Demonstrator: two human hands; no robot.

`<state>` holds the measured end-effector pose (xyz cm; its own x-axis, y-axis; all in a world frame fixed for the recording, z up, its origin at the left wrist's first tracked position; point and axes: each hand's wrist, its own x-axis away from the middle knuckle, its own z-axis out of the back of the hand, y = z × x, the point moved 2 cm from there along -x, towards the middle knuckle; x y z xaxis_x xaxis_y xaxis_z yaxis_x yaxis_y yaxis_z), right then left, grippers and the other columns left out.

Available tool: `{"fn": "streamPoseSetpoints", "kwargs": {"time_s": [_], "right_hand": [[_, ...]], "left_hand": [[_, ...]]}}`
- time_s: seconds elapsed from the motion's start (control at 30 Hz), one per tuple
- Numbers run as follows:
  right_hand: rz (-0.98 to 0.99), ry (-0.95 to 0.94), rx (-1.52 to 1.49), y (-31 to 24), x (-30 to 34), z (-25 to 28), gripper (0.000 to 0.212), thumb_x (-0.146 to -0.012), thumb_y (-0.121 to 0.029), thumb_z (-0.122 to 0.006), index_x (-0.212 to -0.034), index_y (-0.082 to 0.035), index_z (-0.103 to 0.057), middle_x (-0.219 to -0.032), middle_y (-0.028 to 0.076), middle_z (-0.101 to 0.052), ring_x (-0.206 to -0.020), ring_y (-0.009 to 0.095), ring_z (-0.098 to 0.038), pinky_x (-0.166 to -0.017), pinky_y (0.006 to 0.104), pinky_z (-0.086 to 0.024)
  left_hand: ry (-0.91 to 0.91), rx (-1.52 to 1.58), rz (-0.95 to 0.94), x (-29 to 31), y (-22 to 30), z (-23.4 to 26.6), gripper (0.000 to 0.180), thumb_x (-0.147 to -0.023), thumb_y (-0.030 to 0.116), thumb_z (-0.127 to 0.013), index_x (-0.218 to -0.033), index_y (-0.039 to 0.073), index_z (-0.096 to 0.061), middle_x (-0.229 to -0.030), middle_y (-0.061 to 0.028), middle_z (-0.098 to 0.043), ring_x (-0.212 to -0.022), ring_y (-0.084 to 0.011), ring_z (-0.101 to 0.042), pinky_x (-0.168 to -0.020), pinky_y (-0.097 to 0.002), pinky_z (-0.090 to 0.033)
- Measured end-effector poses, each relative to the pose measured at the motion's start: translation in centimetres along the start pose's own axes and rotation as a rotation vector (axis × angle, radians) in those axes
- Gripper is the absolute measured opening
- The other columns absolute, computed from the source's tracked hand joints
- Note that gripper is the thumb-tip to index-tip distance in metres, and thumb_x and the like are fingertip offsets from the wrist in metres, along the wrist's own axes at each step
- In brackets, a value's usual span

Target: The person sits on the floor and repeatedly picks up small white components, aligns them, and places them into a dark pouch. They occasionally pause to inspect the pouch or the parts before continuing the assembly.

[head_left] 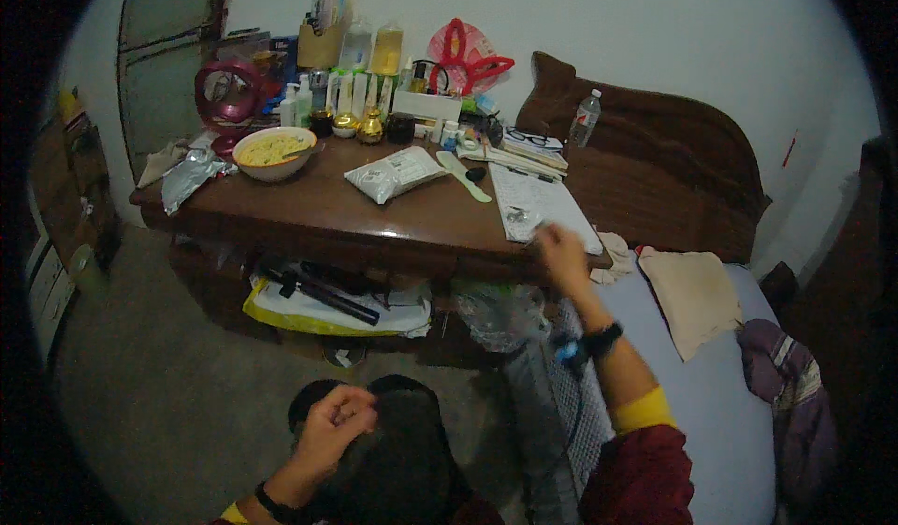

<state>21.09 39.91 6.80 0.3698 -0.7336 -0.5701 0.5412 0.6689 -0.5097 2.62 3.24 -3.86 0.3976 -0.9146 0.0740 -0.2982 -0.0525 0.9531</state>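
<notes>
Over the dark-clad lap, my left hand (339, 422) is held with its fingers curled in towards the thumb; whether anything is between them is hidden. Out at the right front edge of the table, my right hand (559, 252) is closed, fingertips drawn together and a little blurred. What it grips, if anything, I cannot make out. Just beyond those fingertips a small clear plastic piece (520, 216) lies on a sheet of written paper (547, 199). To the left are a pale green strip-shaped item (462, 177) and a white plastic package (395, 175).
The brown table (327, 202) also bears a bowl of noodles (273, 153), silver foil packaging (194, 177), a pink round mirror (227, 94) and several bottles. A water bottle (586, 118) stands at the headboard. Right of the table is a bed (692, 422); a plastic bag (496, 317) hangs below.
</notes>
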Motion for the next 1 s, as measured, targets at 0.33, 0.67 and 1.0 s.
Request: {"fn": "streamPoseSetpoints", "kwargs": {"time_s": [0.33, 0.67, 1.0], "right_hand": [[-0.250, 0.033, -0.193, 12.7, -8.9, 5.5, 0.039, -0.082, -0.018, -0.065, -0.115, 0.002, -0.060, -0.088, 0.013, -0.068, -0.068, 0.017, -0.064, -0.056, 0.0310, -0.052], [-0.743, 0.035, 0.198, 19.5, 18.0, 37.4, 0.018, -0.083, -0.020, -0.065, -0.073, -0.005, -0.063, -0.063, 0.002, -0.056, -0.053, 0.012, -0.049, -0.049, 0.0251, -0.041], [-1.253, 0.477, 0.000, 26.5, 47.5, 37.2, 0.015, -0.079, -0.012, -0.067, -0.070, -0.001, -0.065, -0.061, 0.007, -0.059, -0.048, 0.015, -0.052, -0.044, 0.0284, -0.042]], "left_hand": [[0.086, -0.098, 0.054, -0.2, -0.9, 1.9, 0.008, -0.083, 0.004, -0.063, -0.090, 0.002, -0.062, -0.077, -0.0012, -0.061, -0.069, -0.0075, -0.055, -0.066, -0.0216, -0.045], [0.227, -0.140, -0.019, 0.3, -3.2, 6.9, 0.008, -0.085, 0.010, -0.063, -0.090, 0.008, -0.057, -0.083, 0.0007, -0.053, -0.071, -0.0079, -0.049, -0.063, -0.0227, -0.041], [0.222, -0.328, 0.024, -0.5, -1.2, 4.6, 0.012, -0.087, 0.021, -0.061, -0.090, 0.010, -0.057, -0.078, 0.0029, -0.047, -0.070, -0.0073, -0.044, -0.063, -0.0228, -0.036]]}}
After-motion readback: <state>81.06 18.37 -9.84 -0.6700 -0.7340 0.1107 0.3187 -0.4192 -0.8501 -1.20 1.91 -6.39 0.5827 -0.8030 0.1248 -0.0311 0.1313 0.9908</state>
